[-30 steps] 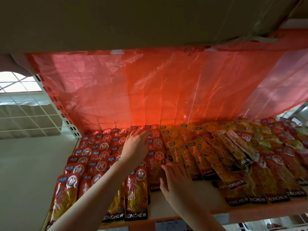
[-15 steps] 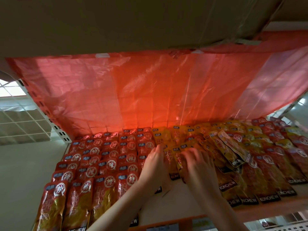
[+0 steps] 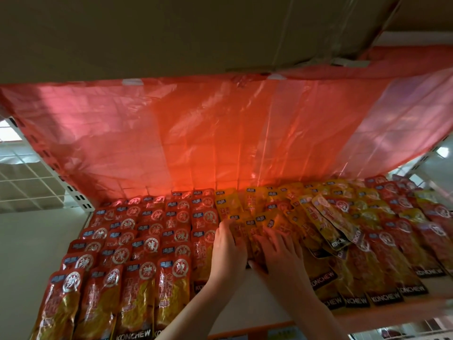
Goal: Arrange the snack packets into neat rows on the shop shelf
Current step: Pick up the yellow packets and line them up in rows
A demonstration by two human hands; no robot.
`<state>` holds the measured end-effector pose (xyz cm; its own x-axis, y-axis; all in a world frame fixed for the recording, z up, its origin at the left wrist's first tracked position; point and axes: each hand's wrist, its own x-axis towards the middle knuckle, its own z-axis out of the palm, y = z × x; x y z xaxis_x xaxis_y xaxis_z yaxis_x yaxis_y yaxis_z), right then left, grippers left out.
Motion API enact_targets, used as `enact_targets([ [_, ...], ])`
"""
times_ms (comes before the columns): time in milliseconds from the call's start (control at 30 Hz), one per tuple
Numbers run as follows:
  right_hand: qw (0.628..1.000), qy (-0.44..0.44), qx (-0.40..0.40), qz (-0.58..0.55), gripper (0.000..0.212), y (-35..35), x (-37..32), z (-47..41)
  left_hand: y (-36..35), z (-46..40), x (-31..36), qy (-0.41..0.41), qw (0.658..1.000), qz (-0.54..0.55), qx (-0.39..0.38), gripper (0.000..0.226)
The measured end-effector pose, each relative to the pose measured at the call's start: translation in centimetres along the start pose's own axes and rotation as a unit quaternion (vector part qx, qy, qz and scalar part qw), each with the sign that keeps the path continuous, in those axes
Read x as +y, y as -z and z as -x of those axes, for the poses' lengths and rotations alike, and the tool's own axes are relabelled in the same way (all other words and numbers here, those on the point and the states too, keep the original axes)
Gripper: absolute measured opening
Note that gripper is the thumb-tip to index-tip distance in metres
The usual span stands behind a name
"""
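My left hand [image 3: 226, 251] and right hand [image 3: 277, 251] lie side by side, fingers spread flat, pressing the yellow foil snack packets [image 3: 257, 231] mid-shelf. Red foil snack packets [image 3: 147, 244] sit in tidy overlapping rows to the left; jumbled ones lie right. The orange-edged shelf [image 3: 382, 312] is backed by translucent red plastic sheeting [image 3: 220, 133] under a brown cardboard panel [image 3: 171, 33].
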<state>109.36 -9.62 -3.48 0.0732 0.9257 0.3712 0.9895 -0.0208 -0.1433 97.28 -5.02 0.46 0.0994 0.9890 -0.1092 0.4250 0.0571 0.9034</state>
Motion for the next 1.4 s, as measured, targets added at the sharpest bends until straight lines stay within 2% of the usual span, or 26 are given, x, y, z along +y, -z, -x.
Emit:
enact_targets([
  [100,0.999,-0.007,0.031,-0.024,0.046,-0.4,0.2,-0.1,-0.2,0.0,-0.1,-0.016,0.999,0.031,0.012,0.036],
  [333,0.989,-0.026,0.047,-0.141,0.041,-0.5,0.5,0.3,-1.1,0.0,0.2,0.016,0.994,0.111,-0.006,0.04],
  [433,0.979,-0.034,0.061,-0.191,0.04,-0.2,0.4,0.4,-1.8,0.2,0.0,0.023,0.994,0.106,-0.002,0.047],
  [567,0.966,-0.032,0.099,-0.237,0.03,0.1,0.4,0.3,-2.6,0.4,-0.1,0.026,0.995,0.097,0.007,0.041],
  [700,0.963,-0.033,0.103,-0.248,0.023,0.1,0.6,0.4,-2.8,0.1,0.4,0.029,0.996,0.085,0.017,0.041],
  [900,0.963,-0.032,0.096,-0.248,0.027,-0.1,0.9,0.5,-3.0,-0.4,0.3,0.06,0.996,0.07,0.021,0.031],
  [1000,0.963,-0.014,0.099,-0.25,0.025,0.3,0.7,0.7,-2.8,-0.3,0.4,0.059,0.994,0.085,0.037,0.033],
  [1233,0.958,0.034,0.116,-0.26,0.022,1.2,0.3,1.1,0.0,-0.1,1.2,0.006,0.984,0.121,0.134,0.036],
  [1300,0.959,0.065,0.109,-0.255,0.025,1.3,0.1,1.2,0.9,0.1,1.8,-0.013,0.978,0.133,0.16,0.034],
  [1400,0.967,0.097,0.088,-0.22,0.038,1.4,-0.2,1.2,1.5,0.7,2.9,-0.04,0.975,0.161,0.149,0.028],
])
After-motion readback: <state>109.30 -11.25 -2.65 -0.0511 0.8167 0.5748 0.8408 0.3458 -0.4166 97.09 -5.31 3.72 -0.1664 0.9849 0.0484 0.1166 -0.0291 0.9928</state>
